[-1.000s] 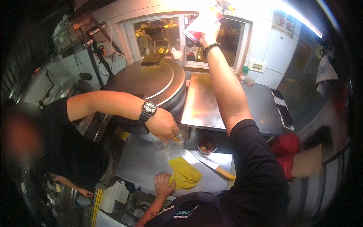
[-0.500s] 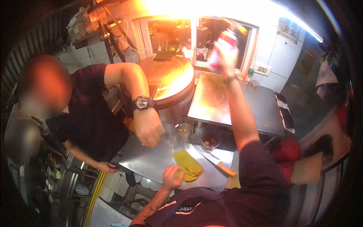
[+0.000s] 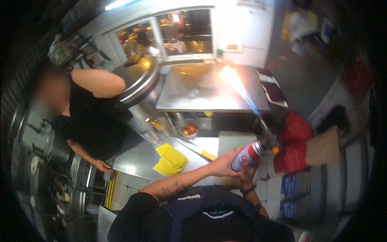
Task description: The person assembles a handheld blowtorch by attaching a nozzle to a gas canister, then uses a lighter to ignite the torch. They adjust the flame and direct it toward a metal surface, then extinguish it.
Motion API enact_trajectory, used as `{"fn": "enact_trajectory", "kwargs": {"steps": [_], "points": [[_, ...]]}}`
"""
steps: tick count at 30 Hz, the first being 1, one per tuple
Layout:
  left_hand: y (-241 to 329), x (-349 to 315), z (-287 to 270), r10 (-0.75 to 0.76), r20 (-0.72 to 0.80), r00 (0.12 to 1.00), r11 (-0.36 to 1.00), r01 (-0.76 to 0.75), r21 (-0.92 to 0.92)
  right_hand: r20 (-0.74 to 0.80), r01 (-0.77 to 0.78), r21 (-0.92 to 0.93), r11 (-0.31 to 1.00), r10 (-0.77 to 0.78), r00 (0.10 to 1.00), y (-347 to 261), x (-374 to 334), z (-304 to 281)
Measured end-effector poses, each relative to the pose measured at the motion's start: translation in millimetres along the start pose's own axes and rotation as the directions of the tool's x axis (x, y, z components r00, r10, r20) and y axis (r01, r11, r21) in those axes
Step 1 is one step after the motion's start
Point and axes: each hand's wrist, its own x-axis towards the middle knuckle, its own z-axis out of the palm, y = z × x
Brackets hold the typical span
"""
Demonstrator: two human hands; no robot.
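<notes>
A lit blowtorch (image 3: pixel 265 131) on a white and red gas can (image 3: pixel 244 156) is in my hands, to the right of the counter. Its blue and orange flame (image 3: pixel 238 82) shoots up and away toward the raised steel table. My left hand (image 3: pixel 225 163) wraps round the can from the left. My right hand (image 3: pixel 248 174) grips the can's lower part, its fingers partly hidden behind it. A folded yellow cloth (image 3: pixel 172 158) lies on the steel counter (image 3: pixel 133 161). Beside it rests a knife with an orange handle (image 3: pixel 207 155), partly covered by my left forearm.
A co-worker (image 3: pixel 96 121) stands at the left with one arm raised to the head. Beyond the counter are a raised steel table (image 3: pixel 189 88), a big round metal drum (image 3: pixel 139 82) and a bowl of red and yellow pieces (image 3: pixel 189 130). Red bags (image 3: pixel 296 129) stand at the right.
My right hand has brought the can down from in front of the window, and a flame now burns. My left hand has left the cloth for the can. The co-worker's arm has risen.
</notes>
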Motion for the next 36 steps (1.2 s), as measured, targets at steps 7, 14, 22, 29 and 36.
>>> {"fn": "enact_trajectory", "kwargs": {"steps": [7,14,22,29,36], "points": [[44.0,45.5,55.9,-0.063,-0.092,0.994,0.996,0.058,-0.061,0.214,0.002,-0.11,0.994,0.022,0.977,-25.1,9.2,-93.9],[60.9,58.0,94.1,-0.167,-0.112,0.98,0.981,0.177,0.079,-0.123,0.202,-0.164,0.965,-0.223,0.967,-93.6,37.7,-139.2],[63.9,59.0,111.3,-0.189,-0.144,0.971,0.976,0.202,0.08,0.005,0.242,-0.592,0.769,-0.296,0.955,-113.8,36.0,-167.3],[69.4,60.4,117.4,-0.189,-0.178,0.966,0.975,0.206,0.08,0.023,0.223,-0.68,0.699,-0.284,0.959,-119.4,36.7,-176.7],[65.6,60.8,122.6,-0.186,-0.167,0.968,0.974,0.204,0.094,0.056,0.246,-0.652,0.718,-0.278,0.959,-119.3,39.9,-180.5]]}}
